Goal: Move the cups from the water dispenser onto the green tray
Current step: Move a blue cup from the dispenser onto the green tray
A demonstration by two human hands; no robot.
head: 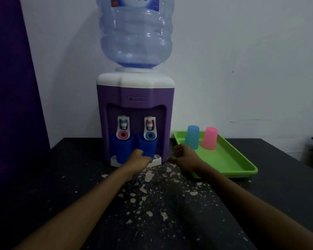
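Two dark blue cups stand upright under the taps of the purple water dispenser, the left cup and the right cup. My left hand wraps around the base of the right blue cup. My right hand hovers between the dispenser and the green tray, fingers loosely curled, holding nothing. On the tray's far end stand a light blue cup and a pink cup, both upside down.
A large water bottle sits on top of the dispenser against the white wall. The black table has pale chipped patches. A purple panel stands at the left. The table's right edge lies beyond the tray.
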